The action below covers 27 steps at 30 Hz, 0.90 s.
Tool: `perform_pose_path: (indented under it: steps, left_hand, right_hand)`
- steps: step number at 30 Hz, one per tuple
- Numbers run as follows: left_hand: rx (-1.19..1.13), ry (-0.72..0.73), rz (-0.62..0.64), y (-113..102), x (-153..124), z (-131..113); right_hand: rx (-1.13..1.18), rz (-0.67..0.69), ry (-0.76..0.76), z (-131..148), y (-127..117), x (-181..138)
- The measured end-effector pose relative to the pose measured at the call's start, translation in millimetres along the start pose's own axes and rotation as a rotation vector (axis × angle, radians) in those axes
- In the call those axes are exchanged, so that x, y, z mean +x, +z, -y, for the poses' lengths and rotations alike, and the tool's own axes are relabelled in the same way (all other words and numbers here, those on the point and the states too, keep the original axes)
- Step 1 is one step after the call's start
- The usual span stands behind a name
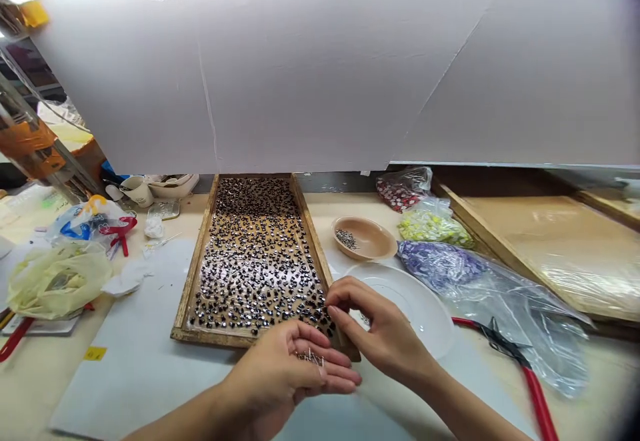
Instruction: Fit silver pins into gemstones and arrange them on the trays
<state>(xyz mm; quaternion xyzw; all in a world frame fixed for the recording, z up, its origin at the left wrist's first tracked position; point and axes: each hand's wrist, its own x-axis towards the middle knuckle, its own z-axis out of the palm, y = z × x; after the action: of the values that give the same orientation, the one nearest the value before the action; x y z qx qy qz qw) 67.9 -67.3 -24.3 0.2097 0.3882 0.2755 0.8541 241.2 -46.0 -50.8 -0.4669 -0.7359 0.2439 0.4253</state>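
Note:
My left hand [300, 367] lies palm up with its fingers loosely curled, cupping several small silvery metal pieces [311, 358] like short pins or posts. Just right of it, my right hand [375, 321] has thumb and forefinger pinched together over the near right corner of a wooden-framed tray [194, 274]. Whatever is in that pinch is too small to make out. Many small dark shiny pieces [260, 261] are spread across the tray, densest at its far end. Under and behind my right hand is a white plate [425, 301] with a few tiny bits on it.
A tan bowl [373, 239] holds small metal pieces. To its right lie bags of red [400, 191], yellow [435, 226] and purple pieces [440, 264]. Red-handled pliers [533, 381] lie at right, near a second framed tray [575, 241]. A white panel [300, 81] hangs low overhead.

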Motion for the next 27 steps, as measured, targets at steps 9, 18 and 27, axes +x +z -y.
perform_pose_path:
  steps: [9, 18, 27]
  left_hand:
    - [-0.030, -0.068, 0.111, -5, -1, 3]
    - [0.052, -0.159, 0.112, -3, 4, 16]
    - [0.094, -0.158, 0.111, -2, 4, 13]
  right_hand:
    - [-0.150, -0.016, 0.059, -17, 4, 2]
    - [-0.297, 0.063, 0.011, -15, 11, 0]
    - [-0.406, 0.143, -0.053, -18, 23, 3]
